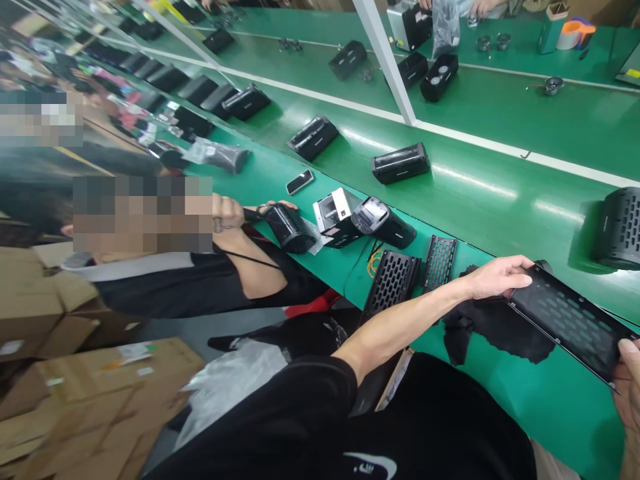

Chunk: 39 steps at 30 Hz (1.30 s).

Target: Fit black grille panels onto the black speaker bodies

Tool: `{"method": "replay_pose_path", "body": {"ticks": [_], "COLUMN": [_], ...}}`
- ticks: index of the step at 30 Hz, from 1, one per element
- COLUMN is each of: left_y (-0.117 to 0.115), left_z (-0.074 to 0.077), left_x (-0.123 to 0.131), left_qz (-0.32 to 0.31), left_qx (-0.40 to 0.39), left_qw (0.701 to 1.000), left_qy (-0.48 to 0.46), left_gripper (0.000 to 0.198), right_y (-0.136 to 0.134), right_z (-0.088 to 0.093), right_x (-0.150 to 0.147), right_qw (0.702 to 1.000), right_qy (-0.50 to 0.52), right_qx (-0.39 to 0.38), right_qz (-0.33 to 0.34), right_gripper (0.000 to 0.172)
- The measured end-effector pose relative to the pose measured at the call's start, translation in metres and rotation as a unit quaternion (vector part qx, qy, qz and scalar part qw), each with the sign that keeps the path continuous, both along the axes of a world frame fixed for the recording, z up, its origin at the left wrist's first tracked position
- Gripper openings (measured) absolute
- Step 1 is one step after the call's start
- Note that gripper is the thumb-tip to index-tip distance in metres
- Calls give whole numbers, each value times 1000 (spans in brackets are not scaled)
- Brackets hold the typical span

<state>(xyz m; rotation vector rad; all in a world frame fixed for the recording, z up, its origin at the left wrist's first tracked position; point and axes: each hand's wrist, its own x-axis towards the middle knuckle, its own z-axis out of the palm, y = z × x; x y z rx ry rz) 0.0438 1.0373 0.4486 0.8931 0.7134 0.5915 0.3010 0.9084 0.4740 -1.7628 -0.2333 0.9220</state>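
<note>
A black perforated speaker grille [567,320] is held up at the right between my two hands, its slots showing the green bench through a dark mesh. My left hand [500,277] pinches its upper left end with thumb and fingers. At the opposite end, my right hand [629,373] grips the corner, partly cut off by the frame edge. Below the grille lies a crumpled black cloth [500,333] on the green bench. Two more slotted grilles, a larger one [393,283] and a smaller one [440,262], lie left of my left forearm.
Black speaker housings [400,163] sit along the green conveyor [480,193]. A co-worker's hand [227,212] and a black speaker [289,228] are at the left, near a box-shaped device [337,217] and a phone [300,182]. Cardboard boxes [110,380] stand lower left. A white post [385,63] rises beyond.
</note>
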Motion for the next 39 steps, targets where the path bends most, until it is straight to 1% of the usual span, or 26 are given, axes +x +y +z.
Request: {"method": "replay_pose_path", "body": {"ticks": [5,9,14,17,21,25,29,32,39], "left_y": [0,-2,-3,-5,-6,-7,-8,-9,-11], "left_z": [-8,-14,-17,-18,-17,-15,-16,-17,-14], "left_x": [1,1,1,2,2,1,-1,-1,-2], "left_qz": [-6,-4,-6,-10,-8,-10,-8,-1,-12], "left_qx": [-26,-12,2,-9,-28,-7,5,9,14], "left_qw": [999,1000,1000,1000,999,1000,1000,1000,1000], "left_qy": [-21,-14,2,-3,-22,-19,-12,-6,3], "left_gripper": [60,60,65,67,67,69,68,68,66], "right_y": [3,5,0,-4,-5,-6,-7,-7,-3], "right_z": [6,7,-1,-4,-8,-16,-21,-20,-13], "right_x": [-5,-7,-1,1,0,3,6,5,1], "right_qw": [999,998,999,999,1000,999,998,998,999], "right_qy": [-4,2,28,27,15,1,-16,-25,-15], "right_qx": [-28,-45,10,14,5,44,55,55,37], "right_qz": [-17,-36,-29,-15,-24,-6,-1,3,-17], "right_gripper": [83,83,82,77,76,77,74,72,83]}}
